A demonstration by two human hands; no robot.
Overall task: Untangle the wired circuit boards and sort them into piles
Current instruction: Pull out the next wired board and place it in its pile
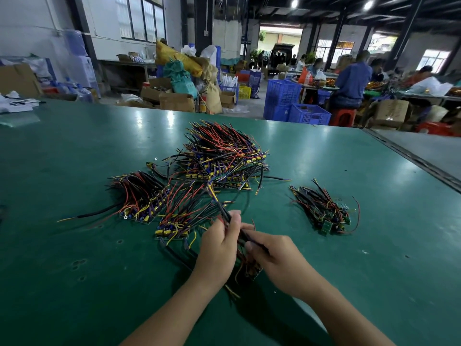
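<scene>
Your left hand (219,248) was closed round a black wire (223,211), fingers and thumb curled on it, on the near side of the big tangled heap (224,156) of wired circuit boards that sat mid-way across the green table (74,151). Your right hand (272,258) sat just beside the left, on its right, and pinched the lower run of the same black wire between thumb and forefinger. From your left fist the wire ran up and away, and its yellow end reached the near edge of the heap. Below and between your two hands hung a small circuit board (254,270) with red and yellow leads. It was probably the one that wire belonged to, though your fingers hid the join. Nearer you than the heap and to its left lay two sorted piles: a left pile (139,198) further out and a middle pile (179,218) just beside your left hand. Both had their boards stacked at the near end and their wires fanned toward the heap. To the heap's right and well apart from it lay a right pile (324,211) of smaller green boards. Beyond the heap, past the table's far edge, stood blue crates (294,103).
</scene>
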